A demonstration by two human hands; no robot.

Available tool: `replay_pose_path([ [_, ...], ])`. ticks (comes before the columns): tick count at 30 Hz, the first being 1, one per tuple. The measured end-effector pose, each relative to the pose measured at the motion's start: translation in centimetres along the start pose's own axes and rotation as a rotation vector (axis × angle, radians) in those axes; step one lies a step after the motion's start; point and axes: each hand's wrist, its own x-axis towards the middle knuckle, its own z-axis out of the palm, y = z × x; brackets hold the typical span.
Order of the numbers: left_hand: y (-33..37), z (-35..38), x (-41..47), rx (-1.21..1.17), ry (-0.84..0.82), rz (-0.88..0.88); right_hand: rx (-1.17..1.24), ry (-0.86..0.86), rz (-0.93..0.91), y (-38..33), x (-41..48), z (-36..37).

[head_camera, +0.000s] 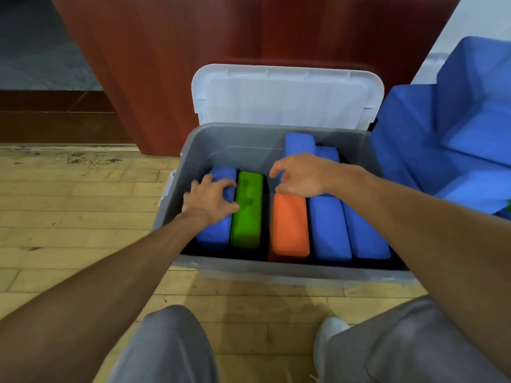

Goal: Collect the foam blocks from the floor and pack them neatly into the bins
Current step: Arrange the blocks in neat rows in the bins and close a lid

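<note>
**Loose row could topple into the open gap**

In the grey bin [276, 268], foam blocks stand on edge in a row. The left hand [210, 199] curls its fingers over the leftmost blue block [215, 233] by the bin's left wall, thumb towards the green block [247, 217]. The right hand [301, 175] hovers over the far end of the orange block [290, 230], fingers loosely bent, apparently holding nothing.

A dark gap separates green from orange. A sideways shove from either hand would likely tip those two blocks into it and spoil the row. Near the far right corner, a taller blue block [300, 145] stands above the rest and may foul the lid [287, 98].
</note>
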Motion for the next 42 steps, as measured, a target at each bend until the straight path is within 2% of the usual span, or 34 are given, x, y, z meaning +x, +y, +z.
replay_pose_path([
  [5, -0.1, -3.9, 0.9, -0.051, 0.120, 0.027, 0.017, 0.032, 0.002, -0.4, 0.8, -0.3],
  [7, -0.6, -4.6, 1.6, -0.024, 0.058, 0.010, 0.020, 0.045, 0.011, -0.5, 1.1, -0.4],
  [10, -1.3, -4.5, 3.0, 0.140, -0.096, -0.007, 0.009, 0.062, 0.019, -0.6, 1.4, -0.5],
  [16, -0.6, -2.5, 3.8, 0.220, -0.202, 0.035, 0.004, -0.014, 0.073, 0.0, 1.8, 0.0],
  [18, -1.0, -2.1, 2.7, 0.335, -0.155, 0.120, -0.008, -0.016, 0.078, 0.0, 2.0, 0.1],
  [22, -4.2, -1.3, 1.3, 0.480, 0.128, 0.361, -0.063, -0.003, 0.066, 0.1, 2.9, 0.4],
  [25, -6.5, -1.9, 0.9, 0.469, 0.115, 0.520, -0.089, -0.002, 0.044, 0.2, 4.7, 0.6],
  [28, -8.1, -2.1, 0.7, 0.425, 0.033, 0.546, -0.154, 0.008, 0.023, 0.0, 7.7, 0.8],
  [34, -10.0, -0.7, 1.0, 0.273, 0.099, 0.540, -0.152, 0.009, 0.016, -0.5, 14.6, 4.4],
  [39, -9.7, -0.6, 0.7, 0.308, 0.108, 0.514, 0.055, -0.036, 0.125, -1.0, 18.1, 9.2],
  [42, -9.8, -0.5, 0.8, 0.327, 0.098, 0.520, 0.114, 0.007, 0.219, -1.2, 19.0, 10.7],
])
